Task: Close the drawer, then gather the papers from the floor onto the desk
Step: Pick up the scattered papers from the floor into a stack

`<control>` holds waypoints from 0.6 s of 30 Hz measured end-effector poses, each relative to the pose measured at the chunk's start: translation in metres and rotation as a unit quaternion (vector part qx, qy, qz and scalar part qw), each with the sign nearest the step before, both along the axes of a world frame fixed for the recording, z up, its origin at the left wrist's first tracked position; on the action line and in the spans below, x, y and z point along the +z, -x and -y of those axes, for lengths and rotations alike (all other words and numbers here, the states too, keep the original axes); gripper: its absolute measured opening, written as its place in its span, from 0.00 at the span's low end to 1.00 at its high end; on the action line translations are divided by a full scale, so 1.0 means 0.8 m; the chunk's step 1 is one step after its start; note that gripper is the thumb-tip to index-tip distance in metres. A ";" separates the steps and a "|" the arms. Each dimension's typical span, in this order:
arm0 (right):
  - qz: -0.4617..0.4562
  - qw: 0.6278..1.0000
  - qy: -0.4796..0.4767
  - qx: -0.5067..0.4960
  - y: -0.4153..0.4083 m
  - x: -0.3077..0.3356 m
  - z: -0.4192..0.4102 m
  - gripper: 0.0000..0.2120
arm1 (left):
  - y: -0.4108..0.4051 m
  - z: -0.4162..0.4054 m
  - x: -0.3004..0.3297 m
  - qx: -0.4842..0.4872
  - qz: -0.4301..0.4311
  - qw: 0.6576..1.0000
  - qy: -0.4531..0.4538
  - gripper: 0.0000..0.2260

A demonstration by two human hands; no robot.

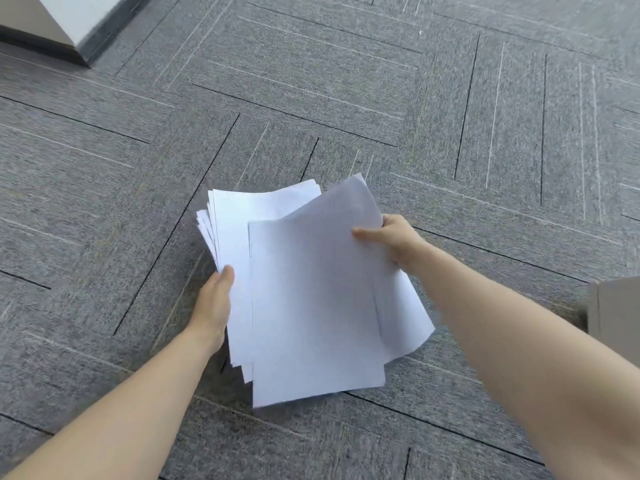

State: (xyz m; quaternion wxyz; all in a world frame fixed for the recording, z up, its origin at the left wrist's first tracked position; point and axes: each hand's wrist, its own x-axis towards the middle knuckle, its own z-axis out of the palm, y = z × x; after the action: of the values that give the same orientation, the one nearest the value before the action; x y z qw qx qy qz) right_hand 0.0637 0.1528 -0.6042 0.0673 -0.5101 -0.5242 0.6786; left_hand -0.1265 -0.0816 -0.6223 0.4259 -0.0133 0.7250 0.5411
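A loose stack of white papers (311,292) is held above the grey carpet, its sheets fanned out and uneven. My left hand (213,303) grips the stack's left edge, thumb on top and fingers hidden beneath. My right hand (394,239) pinches the upper right edge of the top sheets, thumb on top. Neither the drawer nor the desk top can be identified in this view.
Grey carpet tiles (346,98) with dark and light lines cover the floor. A white wall corner with a dark skirting (69,32) stands at the top left. A beige furniture corner (616,320) juts in at the right edge.
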 end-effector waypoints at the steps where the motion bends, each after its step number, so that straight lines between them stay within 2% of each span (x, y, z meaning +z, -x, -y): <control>1: -0.001 1.000 -0.002 -0.016 0.004 -0.005 0.005 0.05 | -0.002 -0.001 -0.001 -0.011 0.005 1.000 -0.002 0.16; 4: -0.008 0.998 0.010 -0.064 0.016 -0.015 0.018 0.02 | -0.007 -0.003 -0.002 -0.054 0.010 0.998 -0.010 0.10; 8: -0.010 0.996 0.019 -0.084 0.032 -0.024 0.035 0.01 | -0.016 -0.011 -0.005 -0.079 0.013 0.997 -0.004 0.11; 11: 0.000 0.995 -0.005 -0.096 0.038 -0.029 0.039 0.06 | -0.019 -0.018 -0.005 -0.072 0.005 0.997 0.001 0.13; 13: 0.006 0.995 -0.030 -0.097 0.037 -0.027 0.035 0.02 | -0.018 -0.021 -0.004 -0.068 -0.005 0.998 0.002 0.15; 17: -0.015 0.993 -0.021 -0.114 0.024 -0.017 0.021 0.08 | -0.012 -0.029 0.001 -0.065 0.003 0.998 -0.012 0.16; 18: -0.015 0.993 -0.015 -0.112 0.019 -0.014 0.017 0.12 | -0.011 -0.032 0.004 -0.067 0.008 0.998 -0.014 0.16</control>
State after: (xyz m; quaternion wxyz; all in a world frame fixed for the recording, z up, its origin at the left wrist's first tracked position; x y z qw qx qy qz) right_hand 0.0483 0.1389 -0.6155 0.1587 -0.5544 -0.4729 0.6662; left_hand -0.1179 -0.0560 -0.6191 0.4668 0.0372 0.7134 0.5213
